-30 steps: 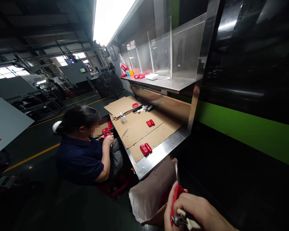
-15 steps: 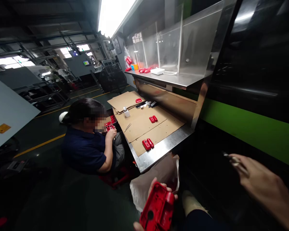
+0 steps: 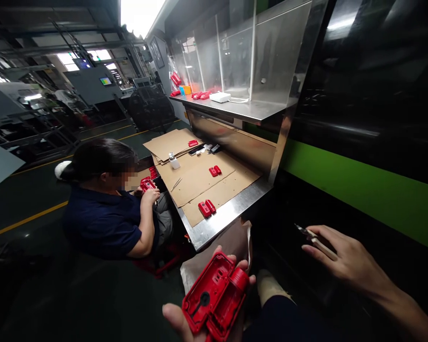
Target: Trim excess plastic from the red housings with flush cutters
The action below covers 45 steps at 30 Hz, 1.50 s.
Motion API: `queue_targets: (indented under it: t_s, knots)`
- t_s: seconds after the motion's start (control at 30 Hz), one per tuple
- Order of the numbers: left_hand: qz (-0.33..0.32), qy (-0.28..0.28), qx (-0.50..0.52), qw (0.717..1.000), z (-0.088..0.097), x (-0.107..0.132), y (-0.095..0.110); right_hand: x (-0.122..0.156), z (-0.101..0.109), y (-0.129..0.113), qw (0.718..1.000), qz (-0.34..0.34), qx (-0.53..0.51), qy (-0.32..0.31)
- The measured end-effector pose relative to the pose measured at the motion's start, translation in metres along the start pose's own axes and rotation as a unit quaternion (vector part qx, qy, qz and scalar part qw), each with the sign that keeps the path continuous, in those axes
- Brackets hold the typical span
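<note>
My left hand (image 3: 177, 317) cradles a red plastic housing (image 3: 216, 297) from below, its hollow inside turned up. The housing has a wide compartment with a dark round spot, and a narrower one beside it ending in a ribbed round part. To the right, apart from the housing, my right hand (image 3: 345, 259) is closed around a pair of nippers (image 3: 319, 244) with pale handles. The dark metal tip of the nippers points up and left, touching nothing.
A person (image 3: 107, 204) sits at the left, handling a red part. Red housings (image 3: 207, 208), tweezers (image 3: 176, 184) and a white bottle (image 3: 173, 160) rest on the cardboard-covered table (image 3: 214, 228). Below its edge stands a pale bag (image 3: 231, 242). A metal shelf (image 3: 267, 110) overhangs the back.
The housing has risen and shifted left in my left hand, now showing more of its inside. My right hand has come left with the nippers. The whole view has swung right.
</note>
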<state>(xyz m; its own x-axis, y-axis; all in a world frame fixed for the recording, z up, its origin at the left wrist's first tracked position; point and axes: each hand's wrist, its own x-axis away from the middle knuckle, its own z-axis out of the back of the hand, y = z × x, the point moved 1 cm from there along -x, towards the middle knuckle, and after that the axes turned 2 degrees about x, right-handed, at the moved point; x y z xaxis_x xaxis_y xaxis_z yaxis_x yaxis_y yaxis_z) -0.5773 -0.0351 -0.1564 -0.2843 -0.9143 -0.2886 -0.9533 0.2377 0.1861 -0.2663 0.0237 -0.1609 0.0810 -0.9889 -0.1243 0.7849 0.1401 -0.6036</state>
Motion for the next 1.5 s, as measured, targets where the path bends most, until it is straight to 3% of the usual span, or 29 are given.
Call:
queue_targets:
  t_s: [0.23, 0.4, 0.5, 0.57, 0.8, 1.03, 1.13, 1.3, 1.4, 1.5]
  knots:
    - [-0.08, 0.052, 0.008, 0.995, -0.019, -0.007, -0.013, 0.011, 0.004, -0.076, 0.963, 0.258, -0.072, -0.017]
    - [-0.164, 0.162, 0.017, 0.973, -0.024, -0.003, -0.018, 0.018, -0.01, -0.113, 0.934, 0.353, -0.049, -0.034]
    - [-0.194, 0.243, -0.007, 0.95, -0.021, 0.001, -0.022, 0.02, -0.015, -0.126, 0.927, 0.37, -0.048, -0.039]
    - [-0.196, 0.264, -0.037, 0.944, -0.016, 0.003, -0.023, 0.022, -0.016, -0.13, 0.927, 0.369, -0.047, -0.04]
    - [-0.184, 0.253, -0.139, 0.94, 0.0, 0.013, -0.018, 0.021, -0.018, -0.135, 0.935, 0.355, -0.022, -0.018]
    - [-0.132, 0.16, -0.117, 0.971, -0.003, 0.012, -0.019, 0.018, -0.016, -0.136, 0.928, 0.373, 0.001, 0.004]
    - [-0.11, 0.199, -0.083, 0.97, -0.004, 0.01, -0.021, 0.016, -0.018, -0.134, 0.923, 0.384, 0.016, 0.011]
    - [-0.149, 0.221, -0.066, 0.961, -0.012, 0.0, -0.023, 0.012, -0.023, -0.132, 0.914, 0.404, 0.03, 0.008]
    - [-0.116, 0.228, -0.092, 0.962, -0.013, -0.002, -0.021, 0.011, -0.026, -0.131, 0.911, 0.41, 0.036, 0.002]
    - [-0.09, 0.279, -0.108, 0.95, -0.012, 0.002, -0.018, 0.011, -0.029, -0.129, 0.907, 0.419, 0.033, 0.013]
